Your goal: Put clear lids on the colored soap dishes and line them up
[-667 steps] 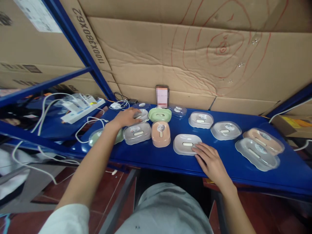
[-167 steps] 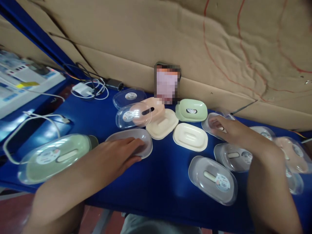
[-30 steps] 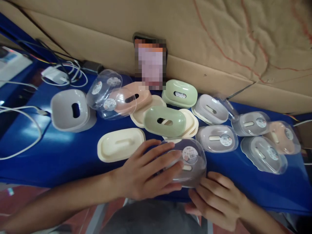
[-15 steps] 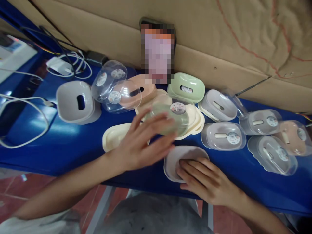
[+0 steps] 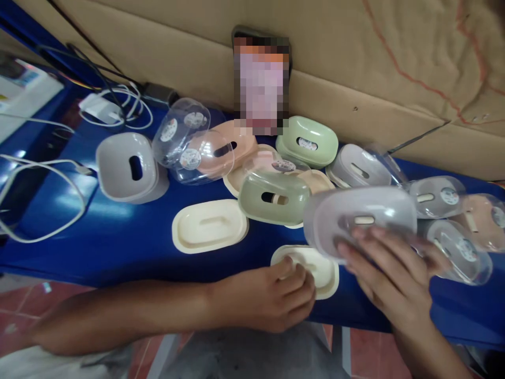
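My right hand (image 5: 394,263) grips a grey plastic box (image 5: 363,208) with a slot in it, tilted and raised off the table. Below and left of that box, a cream oval tray (image 5: 327,284) lies on the blue table. The curled fingers of my left hand (image 5: 284,295) are closed at the tray's raised middle; its fingertips are partly hidden. Another cream tray (image 5: 211,223) lies to the left. Beyond the hands sits a green slotted box (image 5: 252,195), a labelled clear cover (image 5: 256,164) at its back edge.
On the right are several grey boxes with clear covers (image 5: 460,247). A light green box (image 5: 311,134), a peach box (image 5: 246,139) and stacked clear covers (image 5: 173,131) stand behind. At left are a grey box (image 5: 118,168) and white cables (image 5: 84,210). A phone (image 5: 260,89) leans against the cardboard.
My right hand has lifted the grey box up and to the right, uncovering the cream tray. My left hand has come down from beside the green box onto that tray.
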Tool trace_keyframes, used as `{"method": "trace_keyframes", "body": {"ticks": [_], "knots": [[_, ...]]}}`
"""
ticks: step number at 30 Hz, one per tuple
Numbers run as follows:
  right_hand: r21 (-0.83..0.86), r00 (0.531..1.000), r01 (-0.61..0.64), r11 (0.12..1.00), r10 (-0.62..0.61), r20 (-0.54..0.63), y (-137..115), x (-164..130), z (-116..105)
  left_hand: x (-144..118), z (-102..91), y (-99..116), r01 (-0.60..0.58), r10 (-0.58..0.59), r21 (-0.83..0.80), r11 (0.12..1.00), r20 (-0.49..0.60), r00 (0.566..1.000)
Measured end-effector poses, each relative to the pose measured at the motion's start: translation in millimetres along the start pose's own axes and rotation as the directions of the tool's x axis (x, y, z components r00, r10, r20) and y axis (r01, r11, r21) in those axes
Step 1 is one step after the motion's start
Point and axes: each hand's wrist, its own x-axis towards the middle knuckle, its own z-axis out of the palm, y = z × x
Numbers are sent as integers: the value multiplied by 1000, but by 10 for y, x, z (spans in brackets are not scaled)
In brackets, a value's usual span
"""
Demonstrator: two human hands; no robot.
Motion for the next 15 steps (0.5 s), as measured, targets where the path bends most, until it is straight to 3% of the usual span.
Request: {"method": "trace_keyframes", "body": {"ticks": [2,4,8,12,13,15], "knots": [[-189,987,-34,981,3,-163,73,161,17,-11,55,8,35,-34,-17,999,34,999],[-196,981,-52,979,13,-193,159,242,-54,-2,56,-3,45,-43,-66,997,32,999],[-35,993,-110,993,111,47,407,122,-337,5,-191,-47,58,-55,-219,974,22,998],[-67,961,-149,987,160,227,651,-86,-415,-254,-567,-135,174,-183,-261,950,-11,983],[-76,957,-145,986,160,241,681,-113,-393,-360,-629,-186,257,-273,-195,946,-59,960],[-98,963,-141,985,159,215,692,-135,-337,-569,-693,-343,465,-467,-52,884,-167,868]]}}
